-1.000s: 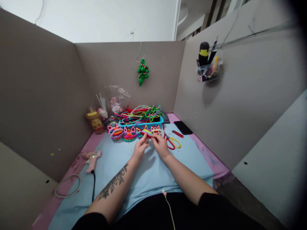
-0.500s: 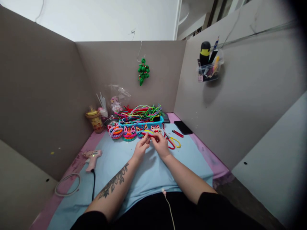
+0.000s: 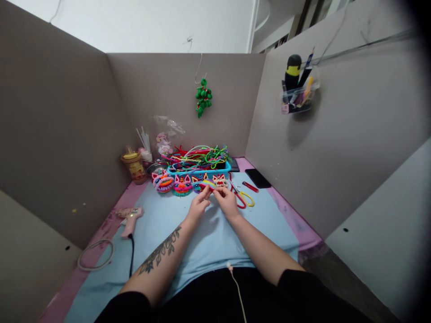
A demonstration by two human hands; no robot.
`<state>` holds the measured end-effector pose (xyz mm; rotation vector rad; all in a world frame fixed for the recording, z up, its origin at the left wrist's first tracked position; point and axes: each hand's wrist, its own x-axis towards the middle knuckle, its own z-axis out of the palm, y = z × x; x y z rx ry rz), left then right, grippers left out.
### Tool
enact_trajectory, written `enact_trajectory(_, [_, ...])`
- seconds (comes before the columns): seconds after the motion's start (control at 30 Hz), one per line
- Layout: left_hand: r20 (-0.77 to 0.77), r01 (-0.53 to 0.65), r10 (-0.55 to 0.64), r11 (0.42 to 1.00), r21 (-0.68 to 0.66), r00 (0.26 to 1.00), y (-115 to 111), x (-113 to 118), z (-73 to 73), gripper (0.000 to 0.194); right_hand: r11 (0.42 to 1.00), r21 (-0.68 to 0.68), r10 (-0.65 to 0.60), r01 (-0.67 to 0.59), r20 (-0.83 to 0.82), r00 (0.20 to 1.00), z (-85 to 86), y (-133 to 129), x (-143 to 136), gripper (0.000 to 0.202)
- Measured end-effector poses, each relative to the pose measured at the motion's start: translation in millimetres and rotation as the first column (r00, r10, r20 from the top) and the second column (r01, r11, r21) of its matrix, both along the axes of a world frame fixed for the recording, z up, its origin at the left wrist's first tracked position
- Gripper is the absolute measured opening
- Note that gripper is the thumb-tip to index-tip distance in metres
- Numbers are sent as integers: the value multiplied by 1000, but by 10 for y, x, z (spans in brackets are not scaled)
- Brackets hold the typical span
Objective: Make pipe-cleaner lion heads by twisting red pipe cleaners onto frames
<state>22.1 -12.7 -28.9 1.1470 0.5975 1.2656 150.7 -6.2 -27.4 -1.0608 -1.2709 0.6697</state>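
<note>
Over the middle of the blue cloth, my left hand [image 3: 199,204] and my right hand [image 3: 226,202] meet at a small striped pipe-cleaner piece [image 3: 209,184] in red, yellow and blue. The fingertips of both hands pinch it, partly covering its lower edge. Just behind it stand several fuzzy animal heads made of pipe cleaners, among them a purple-orange head [image 3: 163,182], a pink head [image 3: 182,186] and a red-and-white head [image 3: 220,180]. Scissors [image 3: 248,199] with red and yellow handle loops lie to the right of my right hand.
A blue basket [image 3: 202,171] of loose pipe cleaners stands at the back. On the right are a red cutter [image 3: 250,186] and a black phone [image 3: 257,178]. A pink glue gun [image 3: 132,220] with its cord lies left, near a lidded cup [image 3: 134,168]. Panels enclose the table.
The camera view has shifted slightly. My fingers have adjusted a little on the striped piece, and more of its yellow and blue side shows; both hands stay on it.
</note>
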Motion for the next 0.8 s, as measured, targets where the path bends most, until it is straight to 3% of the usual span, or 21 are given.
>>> enact_trajectory(0.2, [11, -8, 8, 1000, -16, 1000, 11, 4, -4, 66, 997, 70, -33, 28, 65, 997, -24, 9, 24, 19])
enact_trajectory(0.47, [9, -28, 28, 999, -24, 1000, -10, 5, 11, 65, 978, 191, -138, 81, 308, 941, -39, -22, 38, 19])
enact_trajectory(0.8, [-70, -22, 24, 999, 30, 997, -59, -4, 73, 65, 985, 144, -124, 100, 167, 978, -3, -3, 23, 16])
